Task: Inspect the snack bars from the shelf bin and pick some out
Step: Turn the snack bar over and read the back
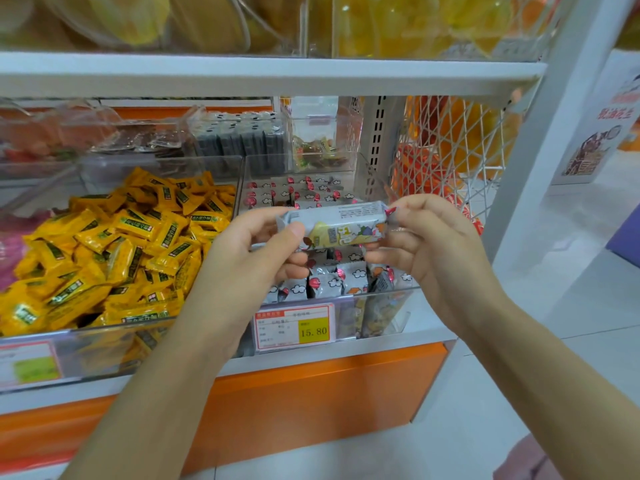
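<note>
snack bar [337,225]: grey wrapper, yellow print | left hand [256,252], right hand [434,244]: fingers [293,234] pinch ends

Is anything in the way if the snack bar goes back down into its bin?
Nothing visible is. The left hand and right hand hold the snack bar by its ends, over the open-topped clear bin.

Between my left hand [249,261] and right hand [436,247], the snack bar [341,225] is showing a silver-grey wrapper with a pale yellow patch and red at one crimped end. The other bars [325,282] below are wearing the same grey (dotted with white clouds and red blobs). Neighbouring packets [121,244] are glowing yellow with dark green labels. The price tag [294,327] is showing red edging and a yellow box.
</note>
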### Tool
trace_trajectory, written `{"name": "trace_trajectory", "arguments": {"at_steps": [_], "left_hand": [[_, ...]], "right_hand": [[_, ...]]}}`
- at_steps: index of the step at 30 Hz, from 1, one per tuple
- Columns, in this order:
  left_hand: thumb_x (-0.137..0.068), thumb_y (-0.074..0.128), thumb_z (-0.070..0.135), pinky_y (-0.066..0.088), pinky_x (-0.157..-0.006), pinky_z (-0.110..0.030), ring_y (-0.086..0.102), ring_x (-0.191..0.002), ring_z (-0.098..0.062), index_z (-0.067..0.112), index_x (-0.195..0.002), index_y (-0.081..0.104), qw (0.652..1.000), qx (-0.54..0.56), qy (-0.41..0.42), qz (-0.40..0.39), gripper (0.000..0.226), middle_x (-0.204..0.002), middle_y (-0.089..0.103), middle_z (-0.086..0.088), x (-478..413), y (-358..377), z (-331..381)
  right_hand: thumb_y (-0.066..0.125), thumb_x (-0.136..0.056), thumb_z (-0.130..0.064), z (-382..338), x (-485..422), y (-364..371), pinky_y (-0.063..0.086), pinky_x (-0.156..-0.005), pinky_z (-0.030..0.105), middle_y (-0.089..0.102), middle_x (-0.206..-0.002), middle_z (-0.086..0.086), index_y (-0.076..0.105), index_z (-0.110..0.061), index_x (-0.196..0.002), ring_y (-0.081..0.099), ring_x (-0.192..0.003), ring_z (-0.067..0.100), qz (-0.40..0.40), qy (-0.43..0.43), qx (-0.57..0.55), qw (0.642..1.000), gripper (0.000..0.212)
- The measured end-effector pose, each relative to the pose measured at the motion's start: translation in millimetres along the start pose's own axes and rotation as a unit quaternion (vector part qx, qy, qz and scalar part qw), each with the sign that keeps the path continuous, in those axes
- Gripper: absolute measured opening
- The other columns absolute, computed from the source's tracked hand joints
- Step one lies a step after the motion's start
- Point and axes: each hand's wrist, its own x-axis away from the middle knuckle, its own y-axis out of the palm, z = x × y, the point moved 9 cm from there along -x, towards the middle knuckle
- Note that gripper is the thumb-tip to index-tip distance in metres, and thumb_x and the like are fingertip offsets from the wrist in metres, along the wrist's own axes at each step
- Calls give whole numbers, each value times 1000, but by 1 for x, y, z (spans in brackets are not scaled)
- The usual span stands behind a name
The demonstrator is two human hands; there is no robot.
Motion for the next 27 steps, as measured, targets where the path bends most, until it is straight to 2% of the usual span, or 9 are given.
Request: {"name": "trace_trajectory", "arguments": {"at_steps": [2,4,8,11,13,16,19,23,27], "left_hand": [[-88,58,20,53,-67,-36,64,-69,-15,28,-103,64,1000,-1,-2,3,17,-76,68,7,1,0,1],[-88,59,15,51,-60,-33,62,-65,-15,30,-103,62,1000,-7,1,6,21,-79,69,4,1,-1,2],[-87,59,8,51,-55,-23,63,-59,-12,28,-114,59,1000,-28,5,5,34,-94,64,-5,0,0,2],[-87,58,6,53,-55,-21,64,-56,-12,28,-114,61,999,-38,9,-8,35,-75,69,3,2,5,3],[-86,59,3,54,-56,-20,66,-58,-13,31,-109,61,999,-37,16,-15,36,-75,69,8,3,7,5],[-85,60,0,54,-58,-19,69,-64,-12,30,-103,61,999,-39,24,-21,36,-89,65,5,4,9,7],[-84,61,0,54,-58,-19,69,-66,-14,26,-100,60,999,-35,25,-30,31,-93,64,3,5,14,7],[-86,62,15,53,-52,-22,68,-60,-20,19,-95,61,1000,-22,11,-7,10,-92,62,-2,5,14,3],[-87,61,22,51,-44,-22,67,-52,-22,17,-80,60,998,-46,4,39,8,-81,63,-3,3,4,1]], "right_hand": [[61,-89,-15,-1,1,0,56,-60,31,57,-77,13,57,-14,-74,63,-59,20,2,-11,34,999,16],[62,-87,-8,-2,1,-1,56,-61,29,57,-75,11,56,-11,-75,62,-62,19,12,-22,60,998,14],[53,-88,7,3,0,2,56,-65,25,63,-96,20,58,-8,-90,69,-84,28,-7,-1,38,999,16],[54,-88,5,4,0,4,56,-68,27,66,-99,15,66,-11,-94,69,-88,26,-10,2,55,998,21],[62,-86,-5,2,1,3,57,-74,31,70,-96,8,70,-18,-88,68,-90,21,4,-9,116,993,15],[68,-82,-14,-2,2,0,56,-77,31,71,-86,-4,71,-23,-78,67,-84,11,28,-25,171,985,11],[68,-82,-14,-6,4,-2,55,-75,36,70,-79,-1,68,-15,-70,65,-77,13,59,-39,177,982,12],[67,-82,-14,-14,7,2,47,-59,19,67,-71,-2,67,-10,-67,58,-64,5,79,-81,206,972,16],[68,-82,-16,-17,13,10,46,-59,13,66,-69,-7,69,-18,-68,58,-65,1,71,-102,232,965,15]]}}
